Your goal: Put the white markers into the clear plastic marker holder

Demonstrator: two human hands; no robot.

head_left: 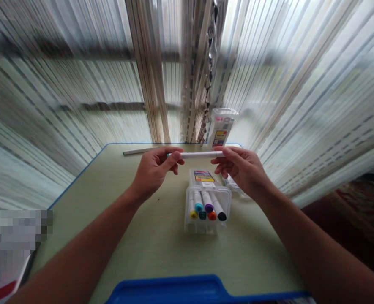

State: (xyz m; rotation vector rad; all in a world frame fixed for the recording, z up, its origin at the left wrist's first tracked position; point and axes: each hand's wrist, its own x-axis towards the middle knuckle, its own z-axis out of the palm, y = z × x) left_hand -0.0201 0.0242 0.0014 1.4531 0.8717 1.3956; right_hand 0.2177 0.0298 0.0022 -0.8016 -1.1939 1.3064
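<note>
Between my two hands a white marker (197, 155) is held level above the far part of the table. My left hand (156, 169) pinches its left end, where a bit of teal shows. The right end is pinched by the thumb and fingers of my right hand (242, 166). Below the marker, a clear plastic case (187, 211) lies open toward me, holding several white markers (207, 198) with yellow, teal, purple, green, orange and black ends. A white marker with a green end (137, 151) lies on the table beyond my left hand.
A clear upright case (221, 128) with a yellow label stands at the table's back edge. Another clear plastic piece (236, 185) is partly hidden behind my right hand. The green table (136, 249) has a blue rim. String curtains (94, 84) hang behind it.
</note>
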